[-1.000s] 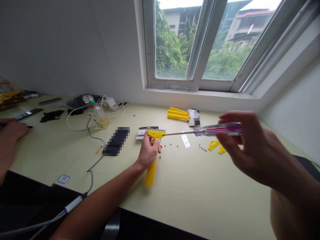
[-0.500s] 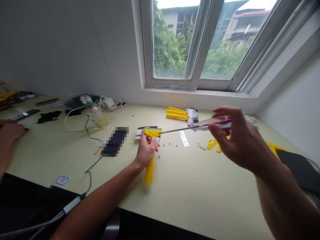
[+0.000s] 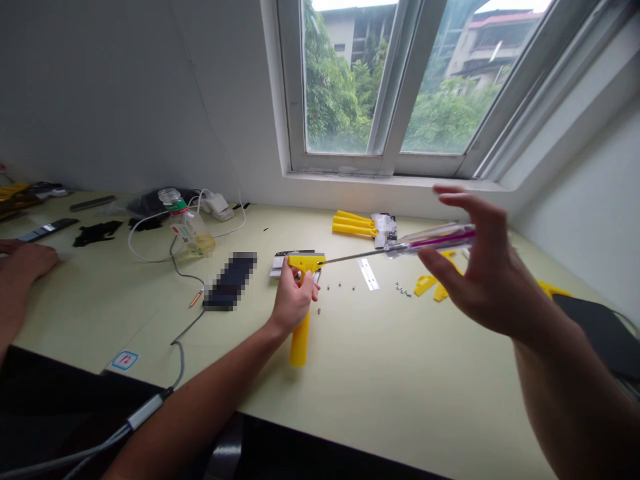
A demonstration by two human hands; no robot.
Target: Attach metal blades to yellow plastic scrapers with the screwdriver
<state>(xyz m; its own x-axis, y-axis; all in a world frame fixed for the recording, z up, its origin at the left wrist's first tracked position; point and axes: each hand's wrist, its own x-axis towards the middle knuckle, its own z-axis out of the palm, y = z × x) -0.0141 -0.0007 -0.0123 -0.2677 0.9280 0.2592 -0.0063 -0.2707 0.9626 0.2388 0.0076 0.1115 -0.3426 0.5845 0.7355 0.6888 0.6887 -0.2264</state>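
My left hand [image 3: 295,300] is closed round the neck of a yellow scraper [image 3: 299,343], its wide head up and its handle pointing down toward me. In my right hand [image 3: 487,277] is a screwdriver [image 3: 430,240] with a clear handle and a purple stripe. Its long shaft runs left, and the tip meets the right end of the scraper head. The fingers on the right are loosened and raised, while the thumb stays beside the handle and the handle's end lies against the hand. Small screws [image 3: 340,285] are scattered on the table right of the scraper, and more screws [image 3: 401,289] lie farther right.
Yellow handles [image 3: 354,225] lie near the window. A metal strip [image 3: 369,274] and yellow pieces [image 3: 425,285] lie on the table [image 3: 380,373]. Leftward are a blurred-out dark phone [image 3: 231,281], a bottle [image 3: 187,227], cables and another person's hand [image 3: 35,259]. A black object [image 3: 597,333] is far right.
My right fingers have spread and lifted off the screwdriver handle, and that hand has shifted slightly right. The left hand and scraper stay nearly in place.
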